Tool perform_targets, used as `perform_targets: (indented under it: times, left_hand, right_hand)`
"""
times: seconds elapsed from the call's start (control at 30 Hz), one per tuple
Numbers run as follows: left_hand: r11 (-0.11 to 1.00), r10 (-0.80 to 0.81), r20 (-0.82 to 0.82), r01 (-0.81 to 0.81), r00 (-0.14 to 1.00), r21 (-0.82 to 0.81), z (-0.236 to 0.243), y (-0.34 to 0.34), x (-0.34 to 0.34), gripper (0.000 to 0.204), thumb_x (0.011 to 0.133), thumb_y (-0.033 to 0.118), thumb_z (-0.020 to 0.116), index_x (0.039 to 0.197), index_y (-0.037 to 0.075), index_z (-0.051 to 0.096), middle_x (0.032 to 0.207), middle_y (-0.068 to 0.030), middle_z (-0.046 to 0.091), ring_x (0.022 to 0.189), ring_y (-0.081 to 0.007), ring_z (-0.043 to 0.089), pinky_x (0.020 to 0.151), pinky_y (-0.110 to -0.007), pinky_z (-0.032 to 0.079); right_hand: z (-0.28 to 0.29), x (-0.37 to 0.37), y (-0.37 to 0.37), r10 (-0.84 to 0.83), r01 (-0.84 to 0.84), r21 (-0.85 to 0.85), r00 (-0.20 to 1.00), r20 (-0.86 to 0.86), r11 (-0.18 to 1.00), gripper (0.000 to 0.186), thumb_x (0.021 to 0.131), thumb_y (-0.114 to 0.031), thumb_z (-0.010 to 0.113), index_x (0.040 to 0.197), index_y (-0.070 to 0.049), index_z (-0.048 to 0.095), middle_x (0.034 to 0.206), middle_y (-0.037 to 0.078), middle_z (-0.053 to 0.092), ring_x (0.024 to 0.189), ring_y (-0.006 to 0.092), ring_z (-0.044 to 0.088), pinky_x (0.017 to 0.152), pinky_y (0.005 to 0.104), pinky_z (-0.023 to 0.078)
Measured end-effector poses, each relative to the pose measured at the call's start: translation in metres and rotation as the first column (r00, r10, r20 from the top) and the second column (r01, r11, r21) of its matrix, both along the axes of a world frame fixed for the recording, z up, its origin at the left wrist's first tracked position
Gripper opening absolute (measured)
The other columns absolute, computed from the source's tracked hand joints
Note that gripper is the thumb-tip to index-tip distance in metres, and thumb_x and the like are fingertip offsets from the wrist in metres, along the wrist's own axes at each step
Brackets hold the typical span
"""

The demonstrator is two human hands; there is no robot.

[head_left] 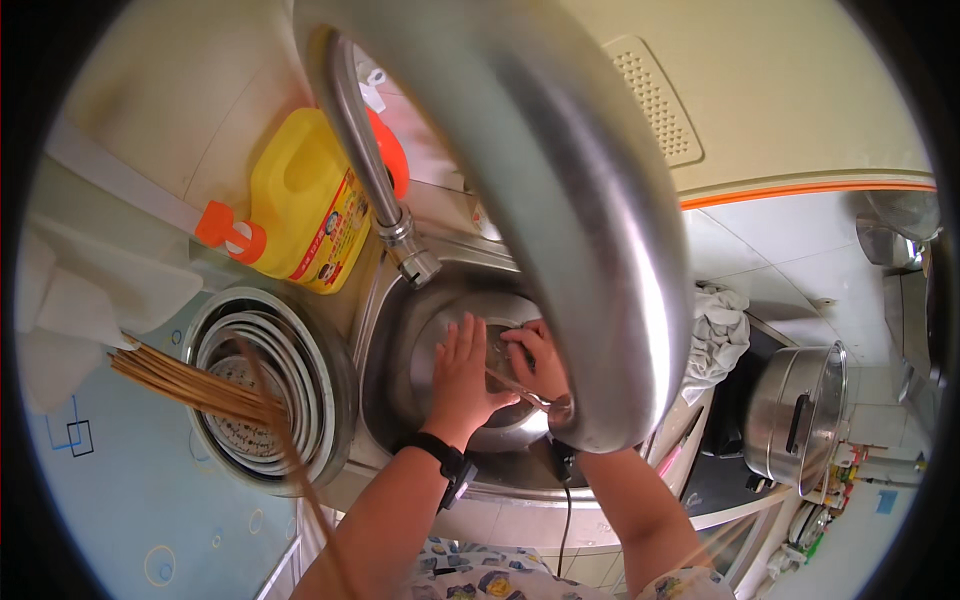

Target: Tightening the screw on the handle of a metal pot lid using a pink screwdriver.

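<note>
Both my hands are down in the steel sink, over a round metal basin. My left hand lies with its fingers stretched out flat on the basin's inner side, thumb apart; a black band circles that wrist. Beside it, my right hand has bent fingers low in the basin; whatever they hold, if anything, cannot be made out. A thin stream of water runs between my hands from the big curved steel faucet, which arches close in front and covers part of the right hand and wrist.
At the left, a stack of metal bowls carries a bundle of wooden chopsticks. Behind it stands a yellow jug with an orange cap. To the right are a crumpled pale cloth and a steel pot on a black stove.
</note>
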State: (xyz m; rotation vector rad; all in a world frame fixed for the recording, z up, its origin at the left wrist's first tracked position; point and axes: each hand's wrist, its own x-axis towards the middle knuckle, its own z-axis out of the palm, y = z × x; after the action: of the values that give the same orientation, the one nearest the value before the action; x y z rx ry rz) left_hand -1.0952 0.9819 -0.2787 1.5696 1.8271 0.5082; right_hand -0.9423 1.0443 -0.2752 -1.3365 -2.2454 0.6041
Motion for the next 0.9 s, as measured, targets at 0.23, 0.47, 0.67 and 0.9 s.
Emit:
perform_targets:
  times: [0.23,0.47,0.67,0.9]
  left_hand:
    - [0.997,-0.023,-0.053,0.019,0.998,-0.072,0.001,0.001,-0.005,0.113,0.065,0.045,0.089,0.154,0.004,0.032,0.162,-0.0153,0.028,0.151,-0.0358,0.020,0.121,-0.053,0.021]
    - [0.996,-0.073,-0.180,0.062,0.981,-0.066,-0.021,-0.006,-0.018,0.137,0.056,0.067,0.083,0.156,-0.001,0.019,0.164,-0.0219,0.018,0.150,-0.0439,0.017,0.116,-0.062,0.025]
    - [0.994,-0.108,-0.178,0.100,0.978,-0.052,-0.018,0.001,-0.003,0.137,0.056,0.067,0.083,0.156,-0.001,0.018,0.164,-0.0210,0.018,0.150,-0.0435,0.017,0.115,-0.063,0.026]
    - [0.996,-0.084,-0.213,0.086,0.974,-0.001,-0.029,0.003,0.001,0.137,0.055,0.066,0.085,0.157,0.002,0.019,0.163,-0.0207,0.021,0.149,-0.0436,0.020,0.114,-0.062,0.027]
  right_hand:
    - [-0.021,-0.007,-0.018,0.001,0.008,0.101,0.996,-0.089,0.995,0.020,0.081,-0.009,0.072,0.099,-0.018,0.074,0.099,0.003,0.065,0.097,0.0263,0.061,0.087,0.0391,0.046]
    - [-0.035,-0.013,-0.010,-0.093,0.061,-0.122,0.957,-0.274,0.991,0.012,0.081,-0.012,0.072,0.093,-0.016,0.074,0.096,0.003,0.067,0.097,0.0266,0.061,0.086,0.0407,0.044]
    - [-0.008,-0.002,-0.008,0.022,-0.020,0.022,0.996,-0.091,1.000,0.010,0.082,-0.010,0.072,0.091,-0.015,0.073,0.095,0.004,0.067,0.096,0.0280,0.060,0.084,0.0416,0.045]
    - [-0.009,-0.010,0.000,-0.160,0.152,-0.058,0.974,-0.158,0.987,0.007,0.082,-0.009,0.071,0.088,-0.007,0.070,0.087,0.011,0.066,0.087,0.0351,0.061,0.081,0.0449,0.048]
